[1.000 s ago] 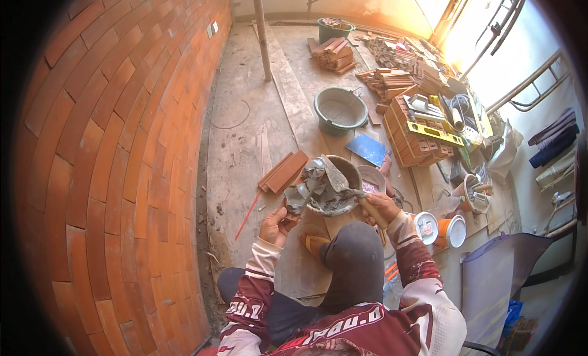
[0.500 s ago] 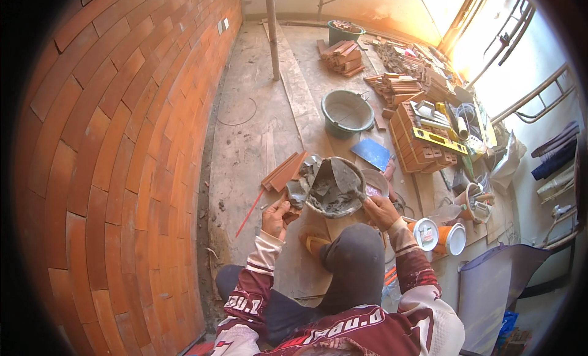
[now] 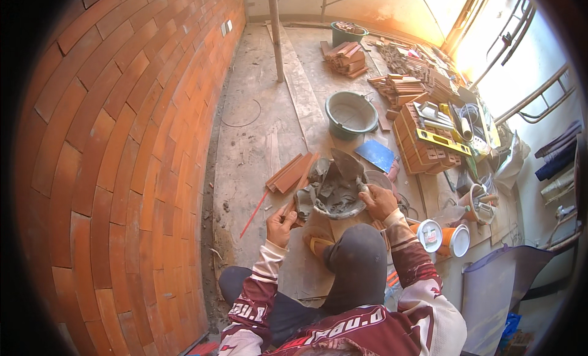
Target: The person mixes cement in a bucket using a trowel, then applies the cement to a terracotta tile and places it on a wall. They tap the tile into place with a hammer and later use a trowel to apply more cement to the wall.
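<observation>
Mortar (image 3: pixel 338 200), grey and pasty, lay in a round grey bucket (image 3: pixel 340 217) — the left hand (image 3: pixel 281 228) had fingers grasping a mortar-coated reddish tile (image 3: pixel 304 203), the right hand (image 3: pixel 380 201) a grey metal trowel (image 3: pixel 348 165).

In the right hand (image 3: pixel 380 203), the broad grey metal trowel (image 3: pixel 347 166) has a dull blade filmed with mortar. Between the hands, the thick grey wet mortar (image 3: pixel 339 201) looks rough and lumpy, faintly damp. At the left hand (image 3: pixel 280 228), the reddish clay tile piece (image 3: pixel 304 203) is crusted with it. Just beyond that hand, the long terracotta tiles (image 3: pixel 290 174) are matt and dry. Farther ahead of the right hand lie the smooth blue flat sheet (image 3: pixel 375 155) and the dusty green round plastic basin (image 3: pixel 343 132). Left of the left hand, the orange brick wall (image 3: pixel 125 172) has a low satin sheen.
</observation>
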Motion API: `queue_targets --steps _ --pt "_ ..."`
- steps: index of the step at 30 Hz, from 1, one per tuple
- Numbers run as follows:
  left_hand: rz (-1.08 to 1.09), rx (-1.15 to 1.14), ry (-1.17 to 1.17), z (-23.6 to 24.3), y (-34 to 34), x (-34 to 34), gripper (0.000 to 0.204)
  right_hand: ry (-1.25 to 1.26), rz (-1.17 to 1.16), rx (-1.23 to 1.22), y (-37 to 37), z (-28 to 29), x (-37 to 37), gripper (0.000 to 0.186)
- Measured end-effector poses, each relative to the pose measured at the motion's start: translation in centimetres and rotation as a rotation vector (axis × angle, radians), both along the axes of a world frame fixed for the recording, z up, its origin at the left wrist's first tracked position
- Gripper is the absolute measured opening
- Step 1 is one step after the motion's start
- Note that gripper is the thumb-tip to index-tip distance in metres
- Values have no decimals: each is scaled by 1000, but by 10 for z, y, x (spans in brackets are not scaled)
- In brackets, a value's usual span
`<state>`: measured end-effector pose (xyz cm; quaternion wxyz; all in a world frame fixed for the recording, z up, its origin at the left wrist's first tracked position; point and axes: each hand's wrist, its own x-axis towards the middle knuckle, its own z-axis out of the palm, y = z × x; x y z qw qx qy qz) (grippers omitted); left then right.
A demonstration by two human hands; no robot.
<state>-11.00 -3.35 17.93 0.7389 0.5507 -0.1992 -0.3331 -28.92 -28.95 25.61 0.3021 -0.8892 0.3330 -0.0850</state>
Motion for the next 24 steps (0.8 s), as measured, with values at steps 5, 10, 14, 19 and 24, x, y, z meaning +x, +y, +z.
queue_targets --steps 5,10,14,19,24 --pt "0 19 107 2 -2 -2 37 -46 47 -63 -4 -17 -7 41" --pt "87 22 310 12 -11 -9 32 14 117 -44 1 -28 -10 43" --pt "131 -19 347 15 -18 -9 24 -15 167 35 6 -29 -12 44" --pt "204 -32 411 21 -33 -4 14 -60 224 46 6 -25 -16 46" --pt "175 -41 386 9 -41 6 16 -50 295 35 6 -16 -17 47"
